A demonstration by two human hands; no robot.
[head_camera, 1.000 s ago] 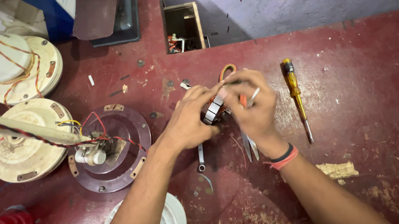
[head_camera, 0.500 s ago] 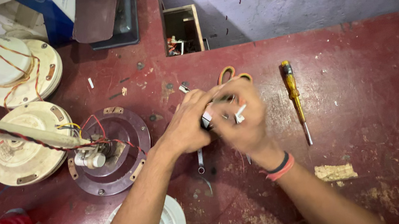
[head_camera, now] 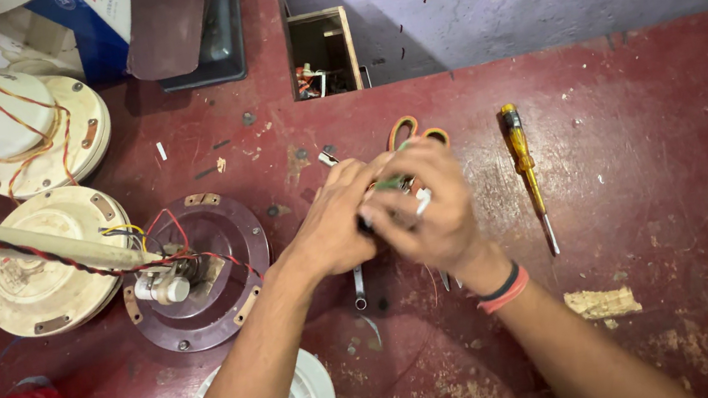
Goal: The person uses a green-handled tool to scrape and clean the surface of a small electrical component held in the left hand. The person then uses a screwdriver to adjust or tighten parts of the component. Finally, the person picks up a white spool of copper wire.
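Small parts (head_camera: 400, 190), green, dark and white and too tightly covered to name, sit pinched between both hands above the middle of the red worktable (head_camera: 667, 140). The left hand (head_camera: 334, 221) curls its fingers closed around the dark end of the piece. The right hand (head_camera: 432, 210), with a red and black band at the wrist, folds over the top, fingers bent and pressed shut on the same piece, so the two hands touch. Orange-handled scissors (head_camera: 405, 129) lie on the table just behind the knuckles, partly hidden. A yellow-handled screwdriver (head_camera: 525, 172) lies near the right hand, apart from it. A maroon round plate with wires (head_camera: 195, 271) rests to the left, beside cream fan motor housings (head_camera: 43, 267).
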